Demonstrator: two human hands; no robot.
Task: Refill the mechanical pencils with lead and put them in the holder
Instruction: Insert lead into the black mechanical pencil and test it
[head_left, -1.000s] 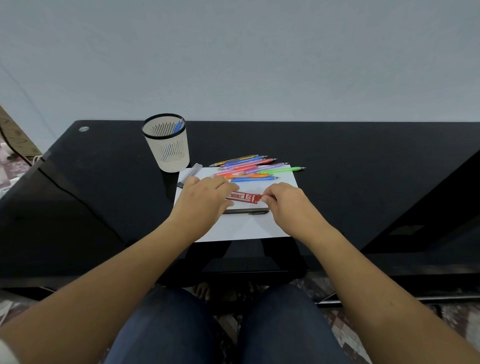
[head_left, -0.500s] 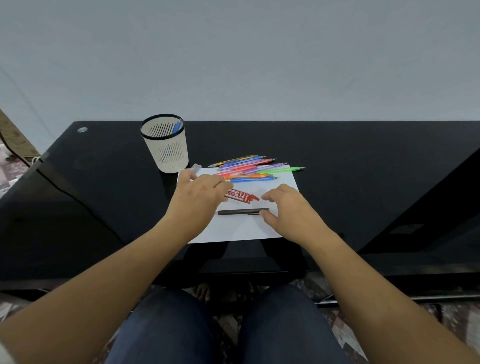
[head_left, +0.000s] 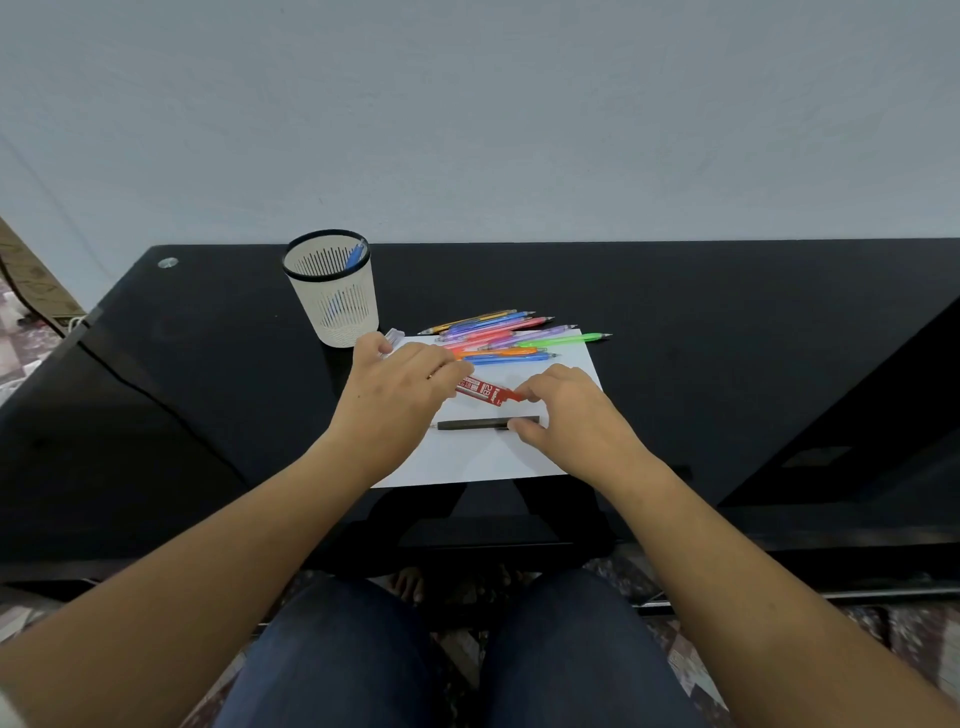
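A red lead case lies tilted on the white paper. My left hand lies over its left end with fairly straight fingers and the thumb spread out to the left. My right hand has loosely curled fingers. Its fingertips touch the case's right tip and its thumb rests on the end of a dark mechanical pencil, which lies flat just below the case. Several coloured mechanical pencils lie in a pile at the paper's far edge. The white slotted holder stands far left with one blue pencil in it.
A clear lead case lies by my left thumb, beside the holder's base. The black glass table runs back to a pale wall. My knees are under its near edge.
My left hand drew the red case slightly left and tilted it. My right hand let go of the case, dropped its thumb to the dark pencil, then brought its fingertips back to the case's tip.
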